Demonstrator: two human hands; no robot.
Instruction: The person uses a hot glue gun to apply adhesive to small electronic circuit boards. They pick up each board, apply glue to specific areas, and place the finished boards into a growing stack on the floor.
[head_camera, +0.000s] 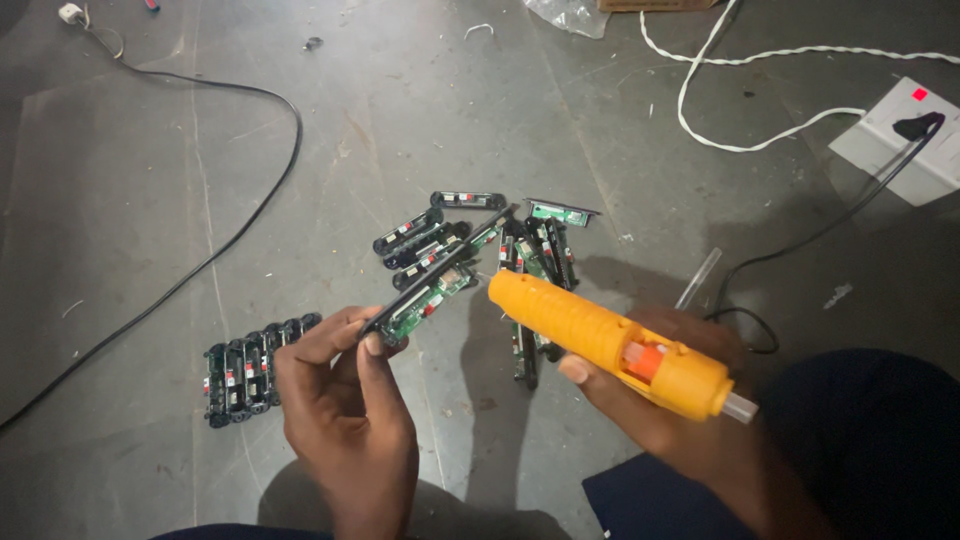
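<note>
Circuit board (425, 295): a narrow green strip with a black front plate, pinched at its near end between the thumb and fingers of the left hand (345, 410) and held tilted above the floor (120, 180).

Head view: the right hand (665, 400) is clamped around an orange glue gun (600, 340). Its nozzle end sits just beside the held board, near the board's middle; whether they touch cannot be told. A clear glue stick (738, 407) projects from the rear of the gun. A black cord (800, 240) runs from the gun area to a white power strip (900, 140) at upper right.

A loose pile of similar boards (470, 225) lies on the floor beyond the hands. A neat row of boards (250, 370) lies left of the left hand. A white cable (720, 60) and a second black cable (230, 220) cross the floor.
</note>
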